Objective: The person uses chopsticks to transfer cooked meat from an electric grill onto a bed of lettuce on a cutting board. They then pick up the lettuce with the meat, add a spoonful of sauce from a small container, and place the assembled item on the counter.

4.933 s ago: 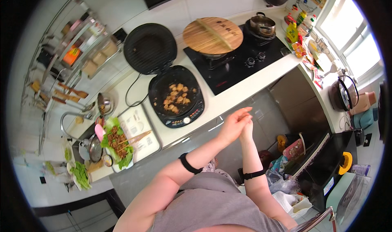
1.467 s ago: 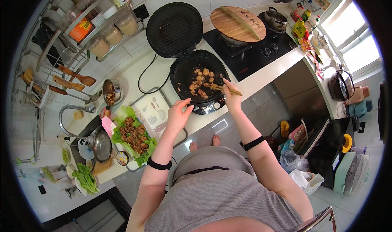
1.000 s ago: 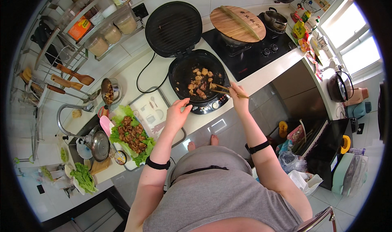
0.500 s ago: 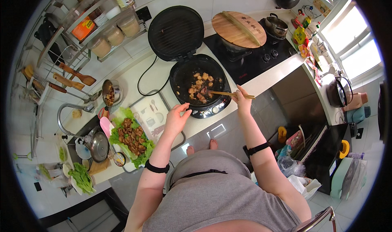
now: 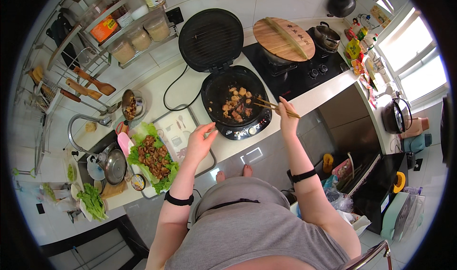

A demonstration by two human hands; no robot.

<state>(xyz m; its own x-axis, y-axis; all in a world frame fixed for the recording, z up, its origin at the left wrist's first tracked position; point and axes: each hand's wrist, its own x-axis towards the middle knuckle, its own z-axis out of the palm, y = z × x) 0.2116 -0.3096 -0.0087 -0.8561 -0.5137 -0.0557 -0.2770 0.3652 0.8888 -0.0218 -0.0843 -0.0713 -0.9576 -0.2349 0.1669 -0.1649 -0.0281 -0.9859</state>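
Note:
A pair of wooden chopsticks [image 5: 270, 106] is held in my right hand [image 5: 288, 119], at the front right of a black electric griddle [image 5: 214, 98]. Their tips are slightly apart, over the pan's right side beside browned meat pieces [image 5: 236, 103]. The griddle's ridged lid [image 5: 211, 39] stands raised behind it. My left hand [image 5: 201, 139] hovers by the griddle's front left edge, thumb and fingers apart, holding nothing. Left of that hand, cooked meat [image 5: 152, 158] lies on lettuce leaves [image 5: 147, 129].
A wok with a wooden lid [image 5: 281, 39] sits on the black cooktop [image 5: 304, 72] to the right. A small steel pan [image 5: 129, 106] stands at the left, near the sink tap [image 5: 71, 132]. The griddle's cord [image 5: 166, 96] curves across the counter.
The chopstick tips have moved right, away from the meat pieces, and spread apart. My left hand has shifted slightly left and away from the griddle's edge. The whole view has moved slightly.

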